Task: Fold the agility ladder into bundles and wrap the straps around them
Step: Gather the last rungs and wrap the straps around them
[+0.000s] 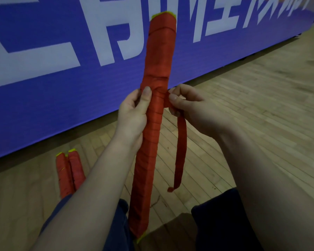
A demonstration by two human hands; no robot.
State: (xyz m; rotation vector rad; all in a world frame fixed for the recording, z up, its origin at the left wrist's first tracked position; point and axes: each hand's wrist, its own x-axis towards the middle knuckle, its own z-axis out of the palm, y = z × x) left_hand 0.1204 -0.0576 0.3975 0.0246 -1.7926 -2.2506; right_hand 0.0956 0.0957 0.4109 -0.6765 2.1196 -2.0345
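- The left hand (132, 113) grips the red ladder bundle (152, 124) standing in the middle of the frame.
- The right hand (187, 104) pinches the red strap (180, 151); its loose end hangs down.
- Two wrapped bundles (69, 173) lie at lower left.
- This wrap looks nearly done.

Far edge of floor (261, 109) blocked by banner (53, 98); wrapped bundles (69, 173) lie left, near it; floor's right side passable.
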